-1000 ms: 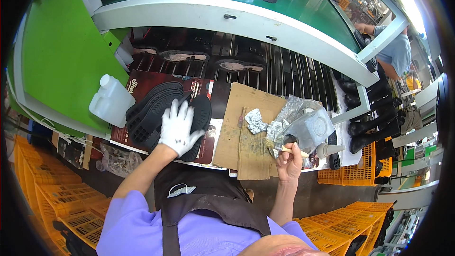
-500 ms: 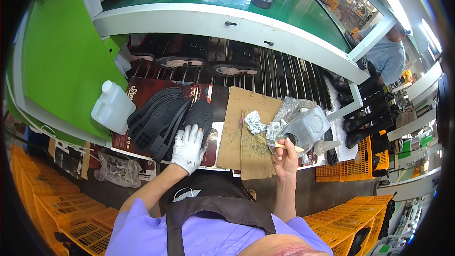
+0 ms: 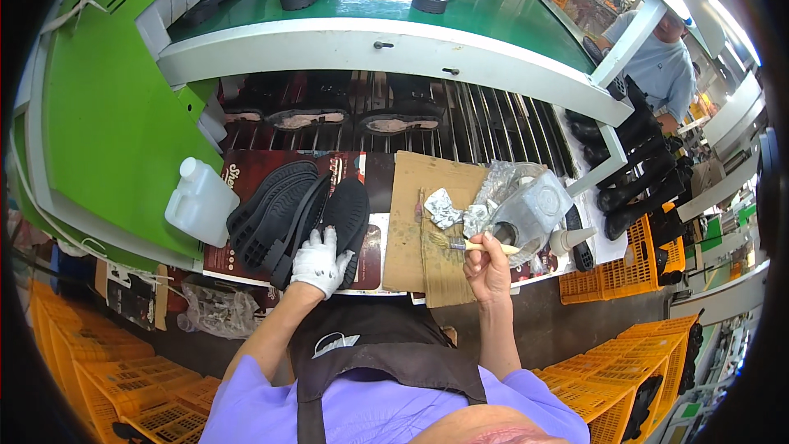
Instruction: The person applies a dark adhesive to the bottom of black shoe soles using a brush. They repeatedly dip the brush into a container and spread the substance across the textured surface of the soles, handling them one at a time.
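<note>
My left hand (image 3: 319, 265), in a white glove with dark-stained fingertips, grips the near end of a black shoe sole (image 3: 348, 210), its thumb at the right edge. More black soles (image 3: 271, 210) lean together just left of it. Between the bare fingers of my right hand (image 3: 488, 267) is a paintbrush (image 3: 478, 247) with a pale handle, its bristles pointing left over stained cardboard (image 3: 408, 234). Beyond the brush lie crumpled, smudged white cloths (image 3: 444, 210). A clear plastic container (image 3: 538, 204) stands beside them, close to a white nozzle bottle (image 3: 571, 240).
A translucent jug (image 3: 200, 201) stands at the left by the green panel (image 3: 107, 115). Past the table run metal rollers carrying black shoes (image 3: 308, 107), beneath a green conveyor (image 3: 378, 0). Black boots (image 3: 645, 189) and orange crates (image 3: 612, 271) are at right, with a person (image 3: 653, 62) farther off.
My left hand has slid toward the near end of the sole. The brush has swung to lie more level, with its bristles shifted slightly left. The whole view has shifted a little.
</note>
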Tool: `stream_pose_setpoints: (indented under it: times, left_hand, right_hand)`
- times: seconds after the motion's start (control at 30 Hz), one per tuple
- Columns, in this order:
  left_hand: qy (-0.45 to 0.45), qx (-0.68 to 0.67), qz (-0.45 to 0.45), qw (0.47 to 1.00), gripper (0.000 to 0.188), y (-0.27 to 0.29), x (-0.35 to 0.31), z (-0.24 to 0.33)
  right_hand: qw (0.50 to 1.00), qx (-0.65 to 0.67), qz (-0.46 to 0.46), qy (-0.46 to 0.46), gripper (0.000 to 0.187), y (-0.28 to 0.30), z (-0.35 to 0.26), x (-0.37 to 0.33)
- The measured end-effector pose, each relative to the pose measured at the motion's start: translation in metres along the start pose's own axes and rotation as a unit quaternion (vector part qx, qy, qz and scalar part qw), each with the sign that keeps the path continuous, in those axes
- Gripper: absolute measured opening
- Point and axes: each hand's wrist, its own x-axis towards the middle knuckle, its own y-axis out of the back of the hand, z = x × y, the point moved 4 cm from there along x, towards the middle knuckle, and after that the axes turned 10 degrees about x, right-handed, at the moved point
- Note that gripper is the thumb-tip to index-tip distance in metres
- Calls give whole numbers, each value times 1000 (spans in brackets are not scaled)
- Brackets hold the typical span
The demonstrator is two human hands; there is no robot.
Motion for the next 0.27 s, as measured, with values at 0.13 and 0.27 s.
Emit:
stream_pose_setpoints:
  times: [0.13, 0.27]
  left_hand:
    - [0, 26, -26, 999, 66, 8, 3, 3]
    - [1, -1, -10, 1000, 70, 13, 2, 6]
  right_hand:
    - [1000, -4, 6, 2, 21, 2, 1, -5]
    - [1000, -22, -1, 13, 22, 7, -2, -11]
